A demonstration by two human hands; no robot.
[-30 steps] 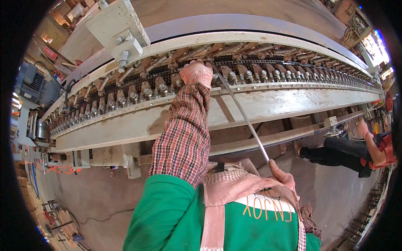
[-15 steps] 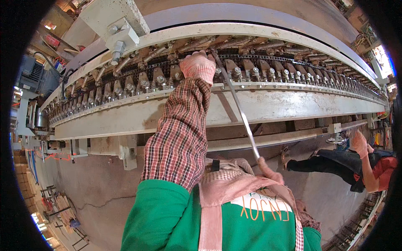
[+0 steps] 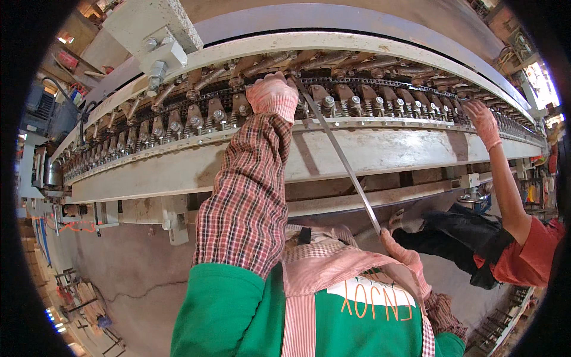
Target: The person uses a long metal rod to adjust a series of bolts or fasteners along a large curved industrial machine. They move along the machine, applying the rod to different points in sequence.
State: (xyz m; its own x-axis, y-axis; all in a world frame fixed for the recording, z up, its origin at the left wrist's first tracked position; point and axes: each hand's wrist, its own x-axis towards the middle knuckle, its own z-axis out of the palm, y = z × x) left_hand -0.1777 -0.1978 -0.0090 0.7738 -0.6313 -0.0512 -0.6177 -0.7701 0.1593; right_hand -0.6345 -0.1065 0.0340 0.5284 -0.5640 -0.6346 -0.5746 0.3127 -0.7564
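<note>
My left hand (image 3: pixel 272 95), in a pinkish glove, is closed at the upper row of rusty angled fittings (image 3: pixel 250 70), beside the top end of a long flat steel bar (image 3: pixel 339 152); what its fingers hold is hidden. My right hand (image 3: pixel 399 253), also gloved, grips the bar's lower end near my apron. The bar slants across a long pale steel machine beam (image 3: pixel 369 154), which carries a chain (image 3: pixel 380 83) and a row of brackets with bolts and springs (image 3: pixel 357 102).
A co-worker in a red shirt (image 3: pixel 523 256) reaches a gloved hand (image 3: pixel 482 119) onto the bracket row at the right. A bolted steel block (image 3: pixel 154 35) tops the upper rail. A motor (image 3: pixel 47 107) stands at the far left. Concrete floor (image 3: pixel 148 285) shows below.
The co-worker's hand has risen from the lower rail to the bracket row. My hands and the bar keep much the same hold, shifted slightly in view.
</note>
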